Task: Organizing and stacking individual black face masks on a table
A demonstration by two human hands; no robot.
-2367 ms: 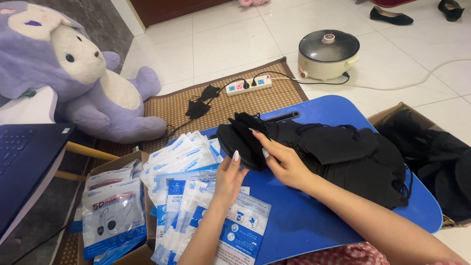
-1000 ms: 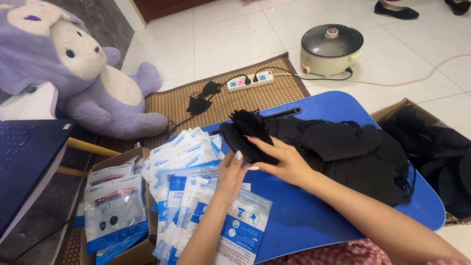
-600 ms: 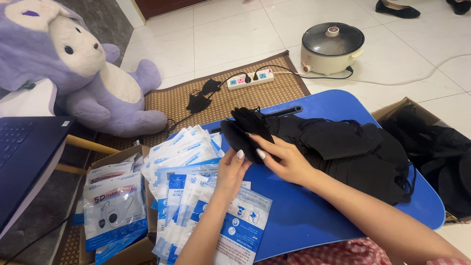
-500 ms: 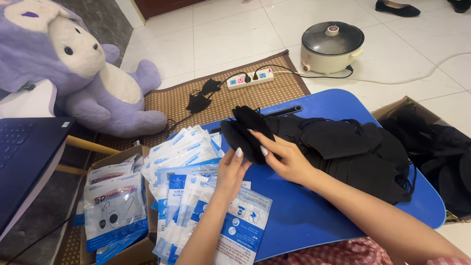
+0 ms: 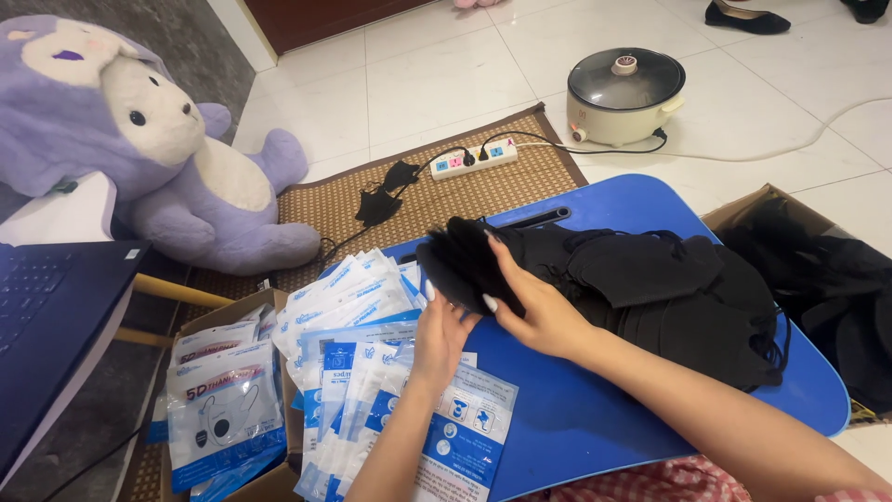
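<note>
My right hand (image 5: 534,302) grips a stack of black face masks (image 5: 460,260) at the left end of a larger heap of black masks (image 5: 669,297) on the blue lap table (image 5: 595,418). My left hand (image 5: 439,333) reaches up under the same stack, fingertips touching its lower edge. Below and left of the hands lies a spread pile of white and blue plastic mask pouches (image 5: 362,372), several of them overlapping.
A cardboard box (image 5: 228,409) at the left holds packed mask pouches. A box of black masks (image 5: 818,270) stands at the right. A purple plush toy (image 5: 139,149), a power strip (image 5: 474,158), two loose black masks (image 5: 386,191) on a woven mat, an electric pot (image 5: 624,93) and a laptop (image 5: 46,316) surround the table.
The right hand has shifted its fingers along the mask stack and lifted its left end a little. The left hand has stayed under it. The view has drifted slightly.
</note>
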